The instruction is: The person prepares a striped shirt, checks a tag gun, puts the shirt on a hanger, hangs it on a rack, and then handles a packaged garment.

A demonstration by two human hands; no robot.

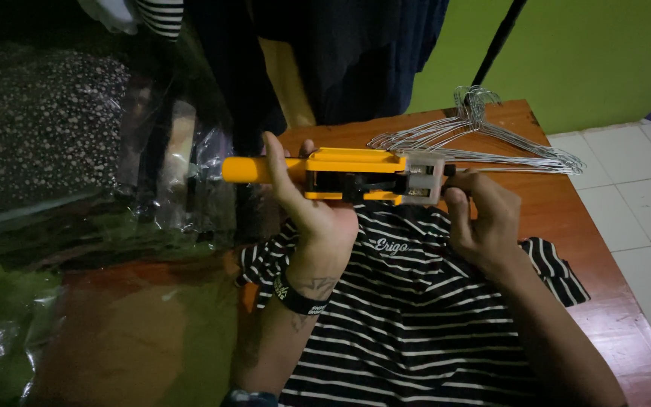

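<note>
Green walls (604, 53) and a white tiled floor (642, 181) fill the upper right of the frame; a reddish wooden bench (604, 249) runs from the centre to the lower right. A black-and-white striped T-shirt (416, 316) lies flat on the bench in the lower centre.

Above the shirt collar, at mid-frame, a yellow tagging gun (348, 173) is held level, its grey head pointing toward the right of the frame. The left hand (307, 203) is closed around the gun body and grip, fingers wrapped over it; a black wristband (295, 295) sits on that wrist. The right hand (480, 218) is at the grey head of the gun, fingertips pinched against its front end; whether anything is held between them cannot be told.

A stack of wire hangers (484, 143) lies on the bench just behind the gun, in the upper centre-right. Clear plastic sheeting (99, 226) covers the left of the frame. Dark garments (356, 53) hang at the top centre.
</note>
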